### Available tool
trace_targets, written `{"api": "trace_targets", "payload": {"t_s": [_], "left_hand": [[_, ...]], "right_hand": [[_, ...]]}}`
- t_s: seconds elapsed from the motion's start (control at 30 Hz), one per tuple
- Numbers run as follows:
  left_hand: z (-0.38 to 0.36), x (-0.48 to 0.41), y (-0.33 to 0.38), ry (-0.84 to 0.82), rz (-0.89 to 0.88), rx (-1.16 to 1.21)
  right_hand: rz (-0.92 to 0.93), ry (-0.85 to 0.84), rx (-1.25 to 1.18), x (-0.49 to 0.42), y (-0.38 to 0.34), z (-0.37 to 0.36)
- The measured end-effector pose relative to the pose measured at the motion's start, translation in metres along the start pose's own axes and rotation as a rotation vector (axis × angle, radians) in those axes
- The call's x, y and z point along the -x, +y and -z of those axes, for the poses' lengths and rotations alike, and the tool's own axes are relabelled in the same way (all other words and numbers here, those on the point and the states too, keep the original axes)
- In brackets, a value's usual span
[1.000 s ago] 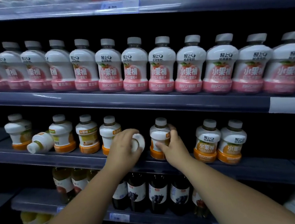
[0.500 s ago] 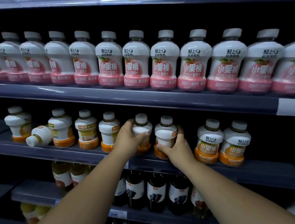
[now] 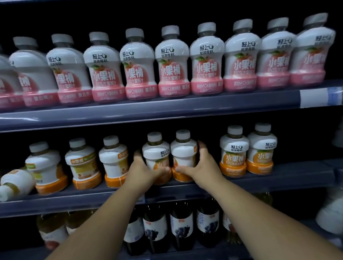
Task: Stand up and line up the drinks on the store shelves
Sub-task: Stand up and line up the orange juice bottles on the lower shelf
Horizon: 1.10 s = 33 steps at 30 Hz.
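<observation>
On the middle shelf (image 3: 293, 176) stand white drink bottles with orange bases. My left hand (image 3: 143, 171) grips the left side of one upright orange bottle (image 3: 158, 151). My right hand (image 3: 202, 167) grips the right side of the bottle beside it (image 3: 183, 151). The two held bottles stand upright and touch each other. At the far left of the same shelf another orange bottle (image 3: 13, 184) lies on its side, cap toward me. Three upright orange bottles (image 3: 83, 163) stand left of my hands, two (image 3: 248, 150) to the right.
The shelf above carries a full row of pink-based bottles (image 3: 172, 64). Below, dark grape juice bottles (image 3: 182, 225) and amber bottles (image 3: 51, 231) fill the lower shelf. A price tag (image 3: 320, 97) sits on the upper shelf rail. Blurred white packages (image 3: 341, 213) lie at the lower right.
My left hand has stood the bottle it held upright and pressed it against the bottle in my right hand. The camera has moved closer and squarer to the shelves.
</observation>
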State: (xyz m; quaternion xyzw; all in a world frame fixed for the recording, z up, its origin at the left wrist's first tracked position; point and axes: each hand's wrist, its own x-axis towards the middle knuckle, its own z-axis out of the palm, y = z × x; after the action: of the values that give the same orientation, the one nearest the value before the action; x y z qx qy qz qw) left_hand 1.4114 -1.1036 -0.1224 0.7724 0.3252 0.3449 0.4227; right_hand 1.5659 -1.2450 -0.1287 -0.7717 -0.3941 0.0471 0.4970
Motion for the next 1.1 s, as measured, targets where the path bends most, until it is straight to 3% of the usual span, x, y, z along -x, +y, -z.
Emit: {"api": "trace_targets", "payload": {"t_s": [0.13,0.23,0.4,0.57,0.9,1.1], "left_hand": [[-0.002,-0.004,-0.008,-0.03,-0.004,-0.022],[-0.004,-0.005,-0.012,-0.057,-0.005,-0.109],[-0.01,0.0,-0.005,0.018,0.007,-0.207],[-0.012,0.001,-0.007,0.021,-0.026,-0.257],[-0.011,0.002,0.001,-0.073,-0.022,-0.207],[-0.014,0.001,0.006,-0.118,-0.051,-0.175]], "right_hand": [[-0.003,-0.041,-0.061,0.0,0.002,0.002],[0.02,0.003,0.06,-0.001,-0.001,-0.005],[-0.04,-0.015,0.052,-0.006,0.005,-0.002],[0.012,-0.001,0.127,-0.002,0.004,-0.003],[-0.022,-0.041,0.118,0.006,0.003,0.014],[0.093,-0.031,0.137,0.033,0.003,0.032]]}}
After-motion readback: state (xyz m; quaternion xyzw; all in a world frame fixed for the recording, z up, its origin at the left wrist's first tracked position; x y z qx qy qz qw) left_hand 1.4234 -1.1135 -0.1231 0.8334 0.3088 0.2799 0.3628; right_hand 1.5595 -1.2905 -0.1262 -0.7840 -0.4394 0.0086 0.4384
